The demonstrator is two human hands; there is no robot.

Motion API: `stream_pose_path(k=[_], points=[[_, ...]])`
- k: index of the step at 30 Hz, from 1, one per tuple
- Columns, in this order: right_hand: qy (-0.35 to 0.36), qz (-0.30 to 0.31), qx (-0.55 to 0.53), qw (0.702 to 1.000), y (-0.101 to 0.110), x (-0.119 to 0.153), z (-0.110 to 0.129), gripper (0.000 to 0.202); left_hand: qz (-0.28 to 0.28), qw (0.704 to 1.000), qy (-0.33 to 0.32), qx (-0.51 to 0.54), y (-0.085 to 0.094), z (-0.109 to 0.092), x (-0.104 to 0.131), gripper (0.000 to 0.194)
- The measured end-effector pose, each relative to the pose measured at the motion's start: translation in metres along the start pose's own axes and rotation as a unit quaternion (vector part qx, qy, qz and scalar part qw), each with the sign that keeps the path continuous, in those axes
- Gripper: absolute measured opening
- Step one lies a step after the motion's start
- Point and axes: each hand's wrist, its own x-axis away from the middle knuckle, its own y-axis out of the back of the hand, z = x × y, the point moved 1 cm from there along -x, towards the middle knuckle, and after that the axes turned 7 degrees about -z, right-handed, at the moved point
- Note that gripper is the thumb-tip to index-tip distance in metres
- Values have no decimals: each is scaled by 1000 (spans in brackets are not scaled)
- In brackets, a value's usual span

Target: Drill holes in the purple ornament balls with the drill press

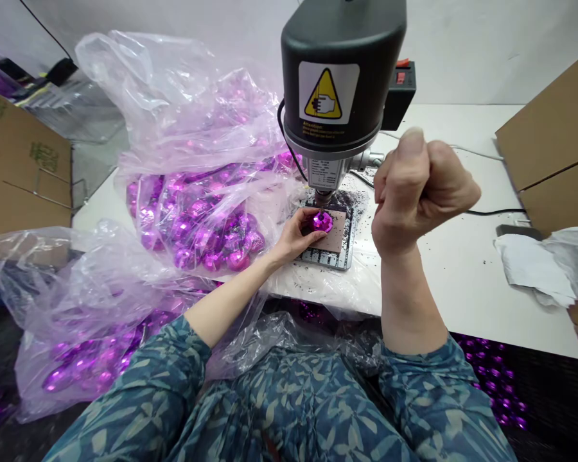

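On the wooden pad of the drill press base, my left hand (296,236) pinches a shiny purple faceted ball (322,222) between thumb and fingers. The ball sits directly beneath the chuck (323,196) of the drill press (344,83); whether the bit touches it is too small to tell. My right hand (421,186) is raised in a fist beside the machine's metal feed hub (373,158), closed around the handle there, which the fingers mostly hide. Dark shavings (354,200) lie around the metal base plate (345,256).
Clear plastic bags (173,109) full of purple balls (202,231) cover the table's left side. Another bag of balls (87,366) hangs lower left. Cardboard boxes (553,122) stand right and left. White paper (534,266) and cables (491,212) lie to the right.
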Motion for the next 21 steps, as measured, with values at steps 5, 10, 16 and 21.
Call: stream_pose_path(k=[5, 10, 16, 21], points=[[36, -1, 3, 999, 5, 8, -2, 58, 1, 1000, 2, 8, 0, -1, 1, 69], [44, -22, -34, 998, 5, 15, -5, 56, 3, 1000, 2, 16, -1, 0, 1, 69], [107, -45, -54, 992, 10, 28, -20, 60, -6, 1000, -6, 18, 0, 1, 0, 68], [172, -18, -77, 982, 12, 28, -26, 54, -3, 1000, -6, 18, 1, 0, 0, 67]])
